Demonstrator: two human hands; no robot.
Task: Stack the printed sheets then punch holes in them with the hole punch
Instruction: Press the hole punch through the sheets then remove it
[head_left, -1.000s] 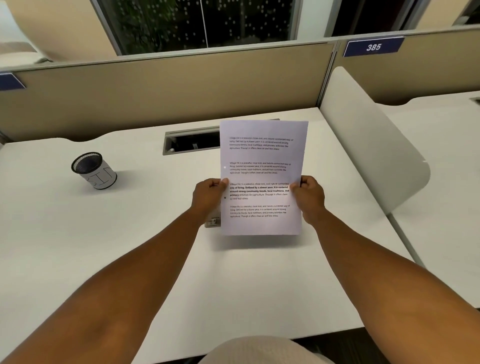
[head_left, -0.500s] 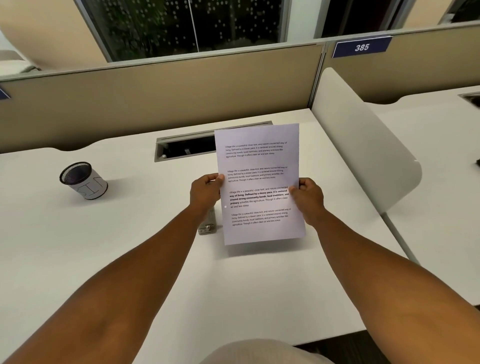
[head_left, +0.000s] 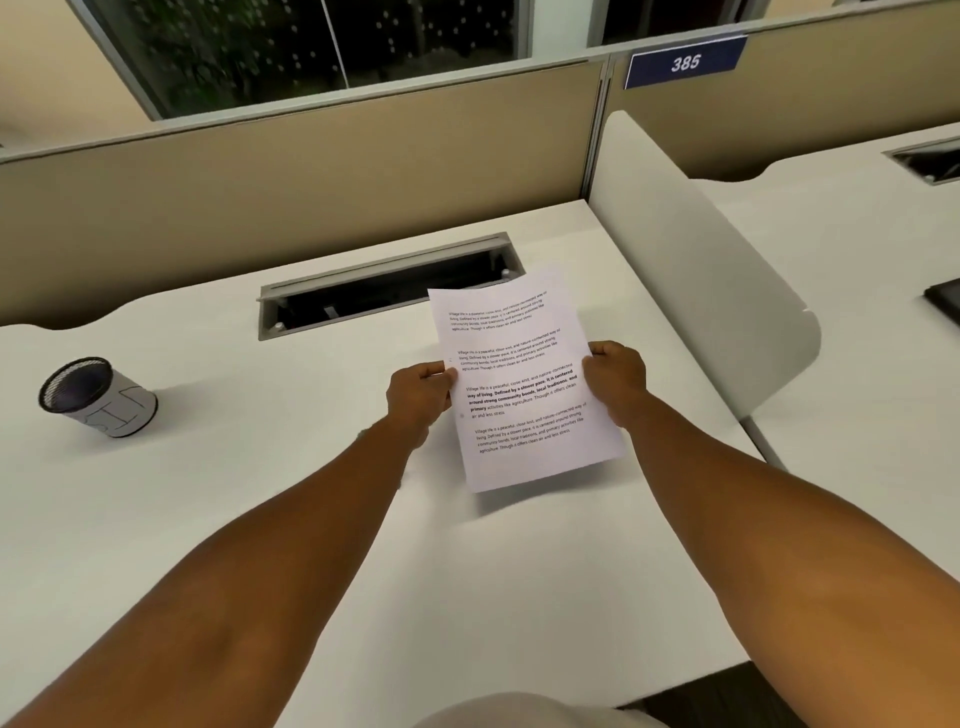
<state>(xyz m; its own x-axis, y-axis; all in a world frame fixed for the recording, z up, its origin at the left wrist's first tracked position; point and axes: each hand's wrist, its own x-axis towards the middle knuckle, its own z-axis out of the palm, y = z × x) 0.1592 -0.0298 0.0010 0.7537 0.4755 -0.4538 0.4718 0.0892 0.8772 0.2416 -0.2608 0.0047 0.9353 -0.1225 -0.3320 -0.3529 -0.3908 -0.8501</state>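
over the middle of the white desk (head_left: 208, 519), both hands hold the printed sheets (head_left: 519, 384) up off the surface, tilted so the top leans away toward the right. the left hand (head_left: 421, 397) pinches the left edge about halfway down, fingers curled behind and thumb on the front; the right hand (head_left: 615, 382) grips the right edge at much the same height, fingers wrapped round it.

the step in hand looks to be squaring the stack. to do it well i'd loosen both grips a touch, stand the bottom edge on the desk and tap it until the edges sit flush, then tap one long side too. keeping the pinches light matters, since a hard grip locks any offset in place. the punch should take the left margin, well clear of the text.

the sheets are plain white with four short blocks of black print, the third partly bold. how many pages there are i cannot tell; only the front one shows. two faint small marks sit near the left margin, too small to say whether they are holes. the hole punch is not visible from here, so it may lie behind the left hand or the paper.

a black mesh pen cup (head_left: 96, 397) stands well apart to the left, and an open cable tray (head_left: 384, 283) lies just behind the sheets.
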